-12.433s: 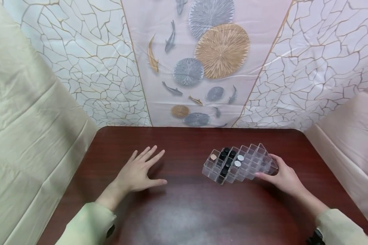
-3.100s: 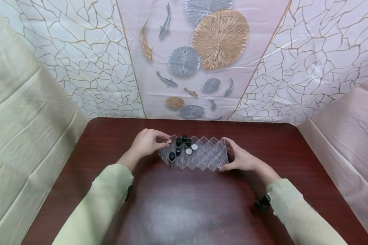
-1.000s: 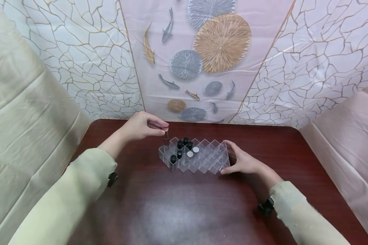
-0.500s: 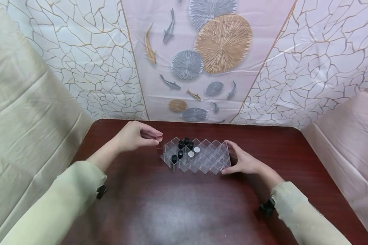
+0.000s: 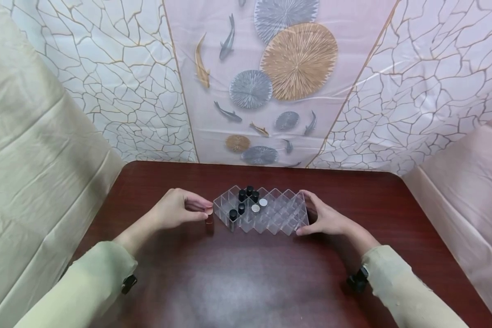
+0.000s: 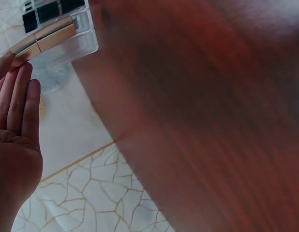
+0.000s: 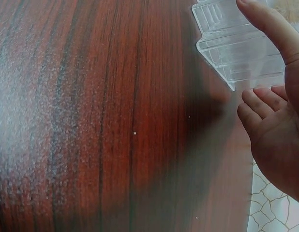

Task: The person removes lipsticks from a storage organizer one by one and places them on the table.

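My left hand (image 5: 173,209) pinches a rose-gold lipstick tube (image 5: 209,217) by its top between thumb and fingertips. The tube stands upright, low over the table just left of a clear plastic lipstick organizer (image 5: 272,219). In the left wrist view the shiny lipstick (image 6: 55,36) shows a seam around its middle. At the organizer's right end my right hand (image 5: 327,217) grips it, thumb at the front corner and fingers at the back. Several black-capped tubes (image 5: 233,215) and two with pale silvery tops (image 5: 255,208) sit in the left half of the diamond-shaped compartments.
The dark red-brown wooden table (image 5: 246,282) ends at the back against a patterned cloth (image 5: 250,89) with fish and round motifs. Beige cloth (image 5: 33,182) hangs along the left side and pinkish cloth (image 5: 467,182) along the right.
The organizer came leftward to the table's middle earlier. My left hand lifted the lipstick from its left-end compartment, carried it left and lowered it beside the organizer. The right hand kept its grip.
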A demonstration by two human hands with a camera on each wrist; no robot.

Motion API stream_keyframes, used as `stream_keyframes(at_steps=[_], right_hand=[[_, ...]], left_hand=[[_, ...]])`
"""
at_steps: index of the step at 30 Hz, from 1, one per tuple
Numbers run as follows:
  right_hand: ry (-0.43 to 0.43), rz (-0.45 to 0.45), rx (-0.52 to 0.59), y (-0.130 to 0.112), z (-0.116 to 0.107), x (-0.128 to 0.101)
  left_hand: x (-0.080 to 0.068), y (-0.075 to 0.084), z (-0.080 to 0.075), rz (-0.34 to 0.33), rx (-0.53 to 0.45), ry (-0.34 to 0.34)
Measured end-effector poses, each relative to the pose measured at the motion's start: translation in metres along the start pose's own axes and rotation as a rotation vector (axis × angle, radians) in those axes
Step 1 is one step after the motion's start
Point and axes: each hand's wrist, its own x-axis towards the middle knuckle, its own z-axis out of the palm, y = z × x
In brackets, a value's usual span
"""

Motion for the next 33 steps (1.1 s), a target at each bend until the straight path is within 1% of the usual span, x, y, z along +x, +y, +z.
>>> stream_keyframes(at_steps=[3,8,16,19,28,33], right_hand=[[-0.003,-0.001,0.009,0.000,0.000,0.000],[0.004,0.007,0.014,0.001,0.000,-0.001],[0.005,-0.003,0.004,0.002,0.001,0.000],[0.004,-0.010,0.004,0.001,0.001,0.000],[0.006,-0.015,-0.003,0.001,0.000,-0.001],[0.003,-0.010,0.006,0.000,0.001,-0.001]], left_hand=[[-0.006,-0.003,0.006,-0.001,0.027,-0.004],[-0.013,-0.006,0.016,0.018,0.015,-0.010],[-0.026,-0.003,0.032,0.052,-0.007,-0.006],[-0.030,0.000,0.036,0.077,-0.019,-0.013],[-0.038,0.005,0.048,0.118,-0.041,-0.039],[-0.040,0.007,0.050,0.141,-0.033,-0.051]])
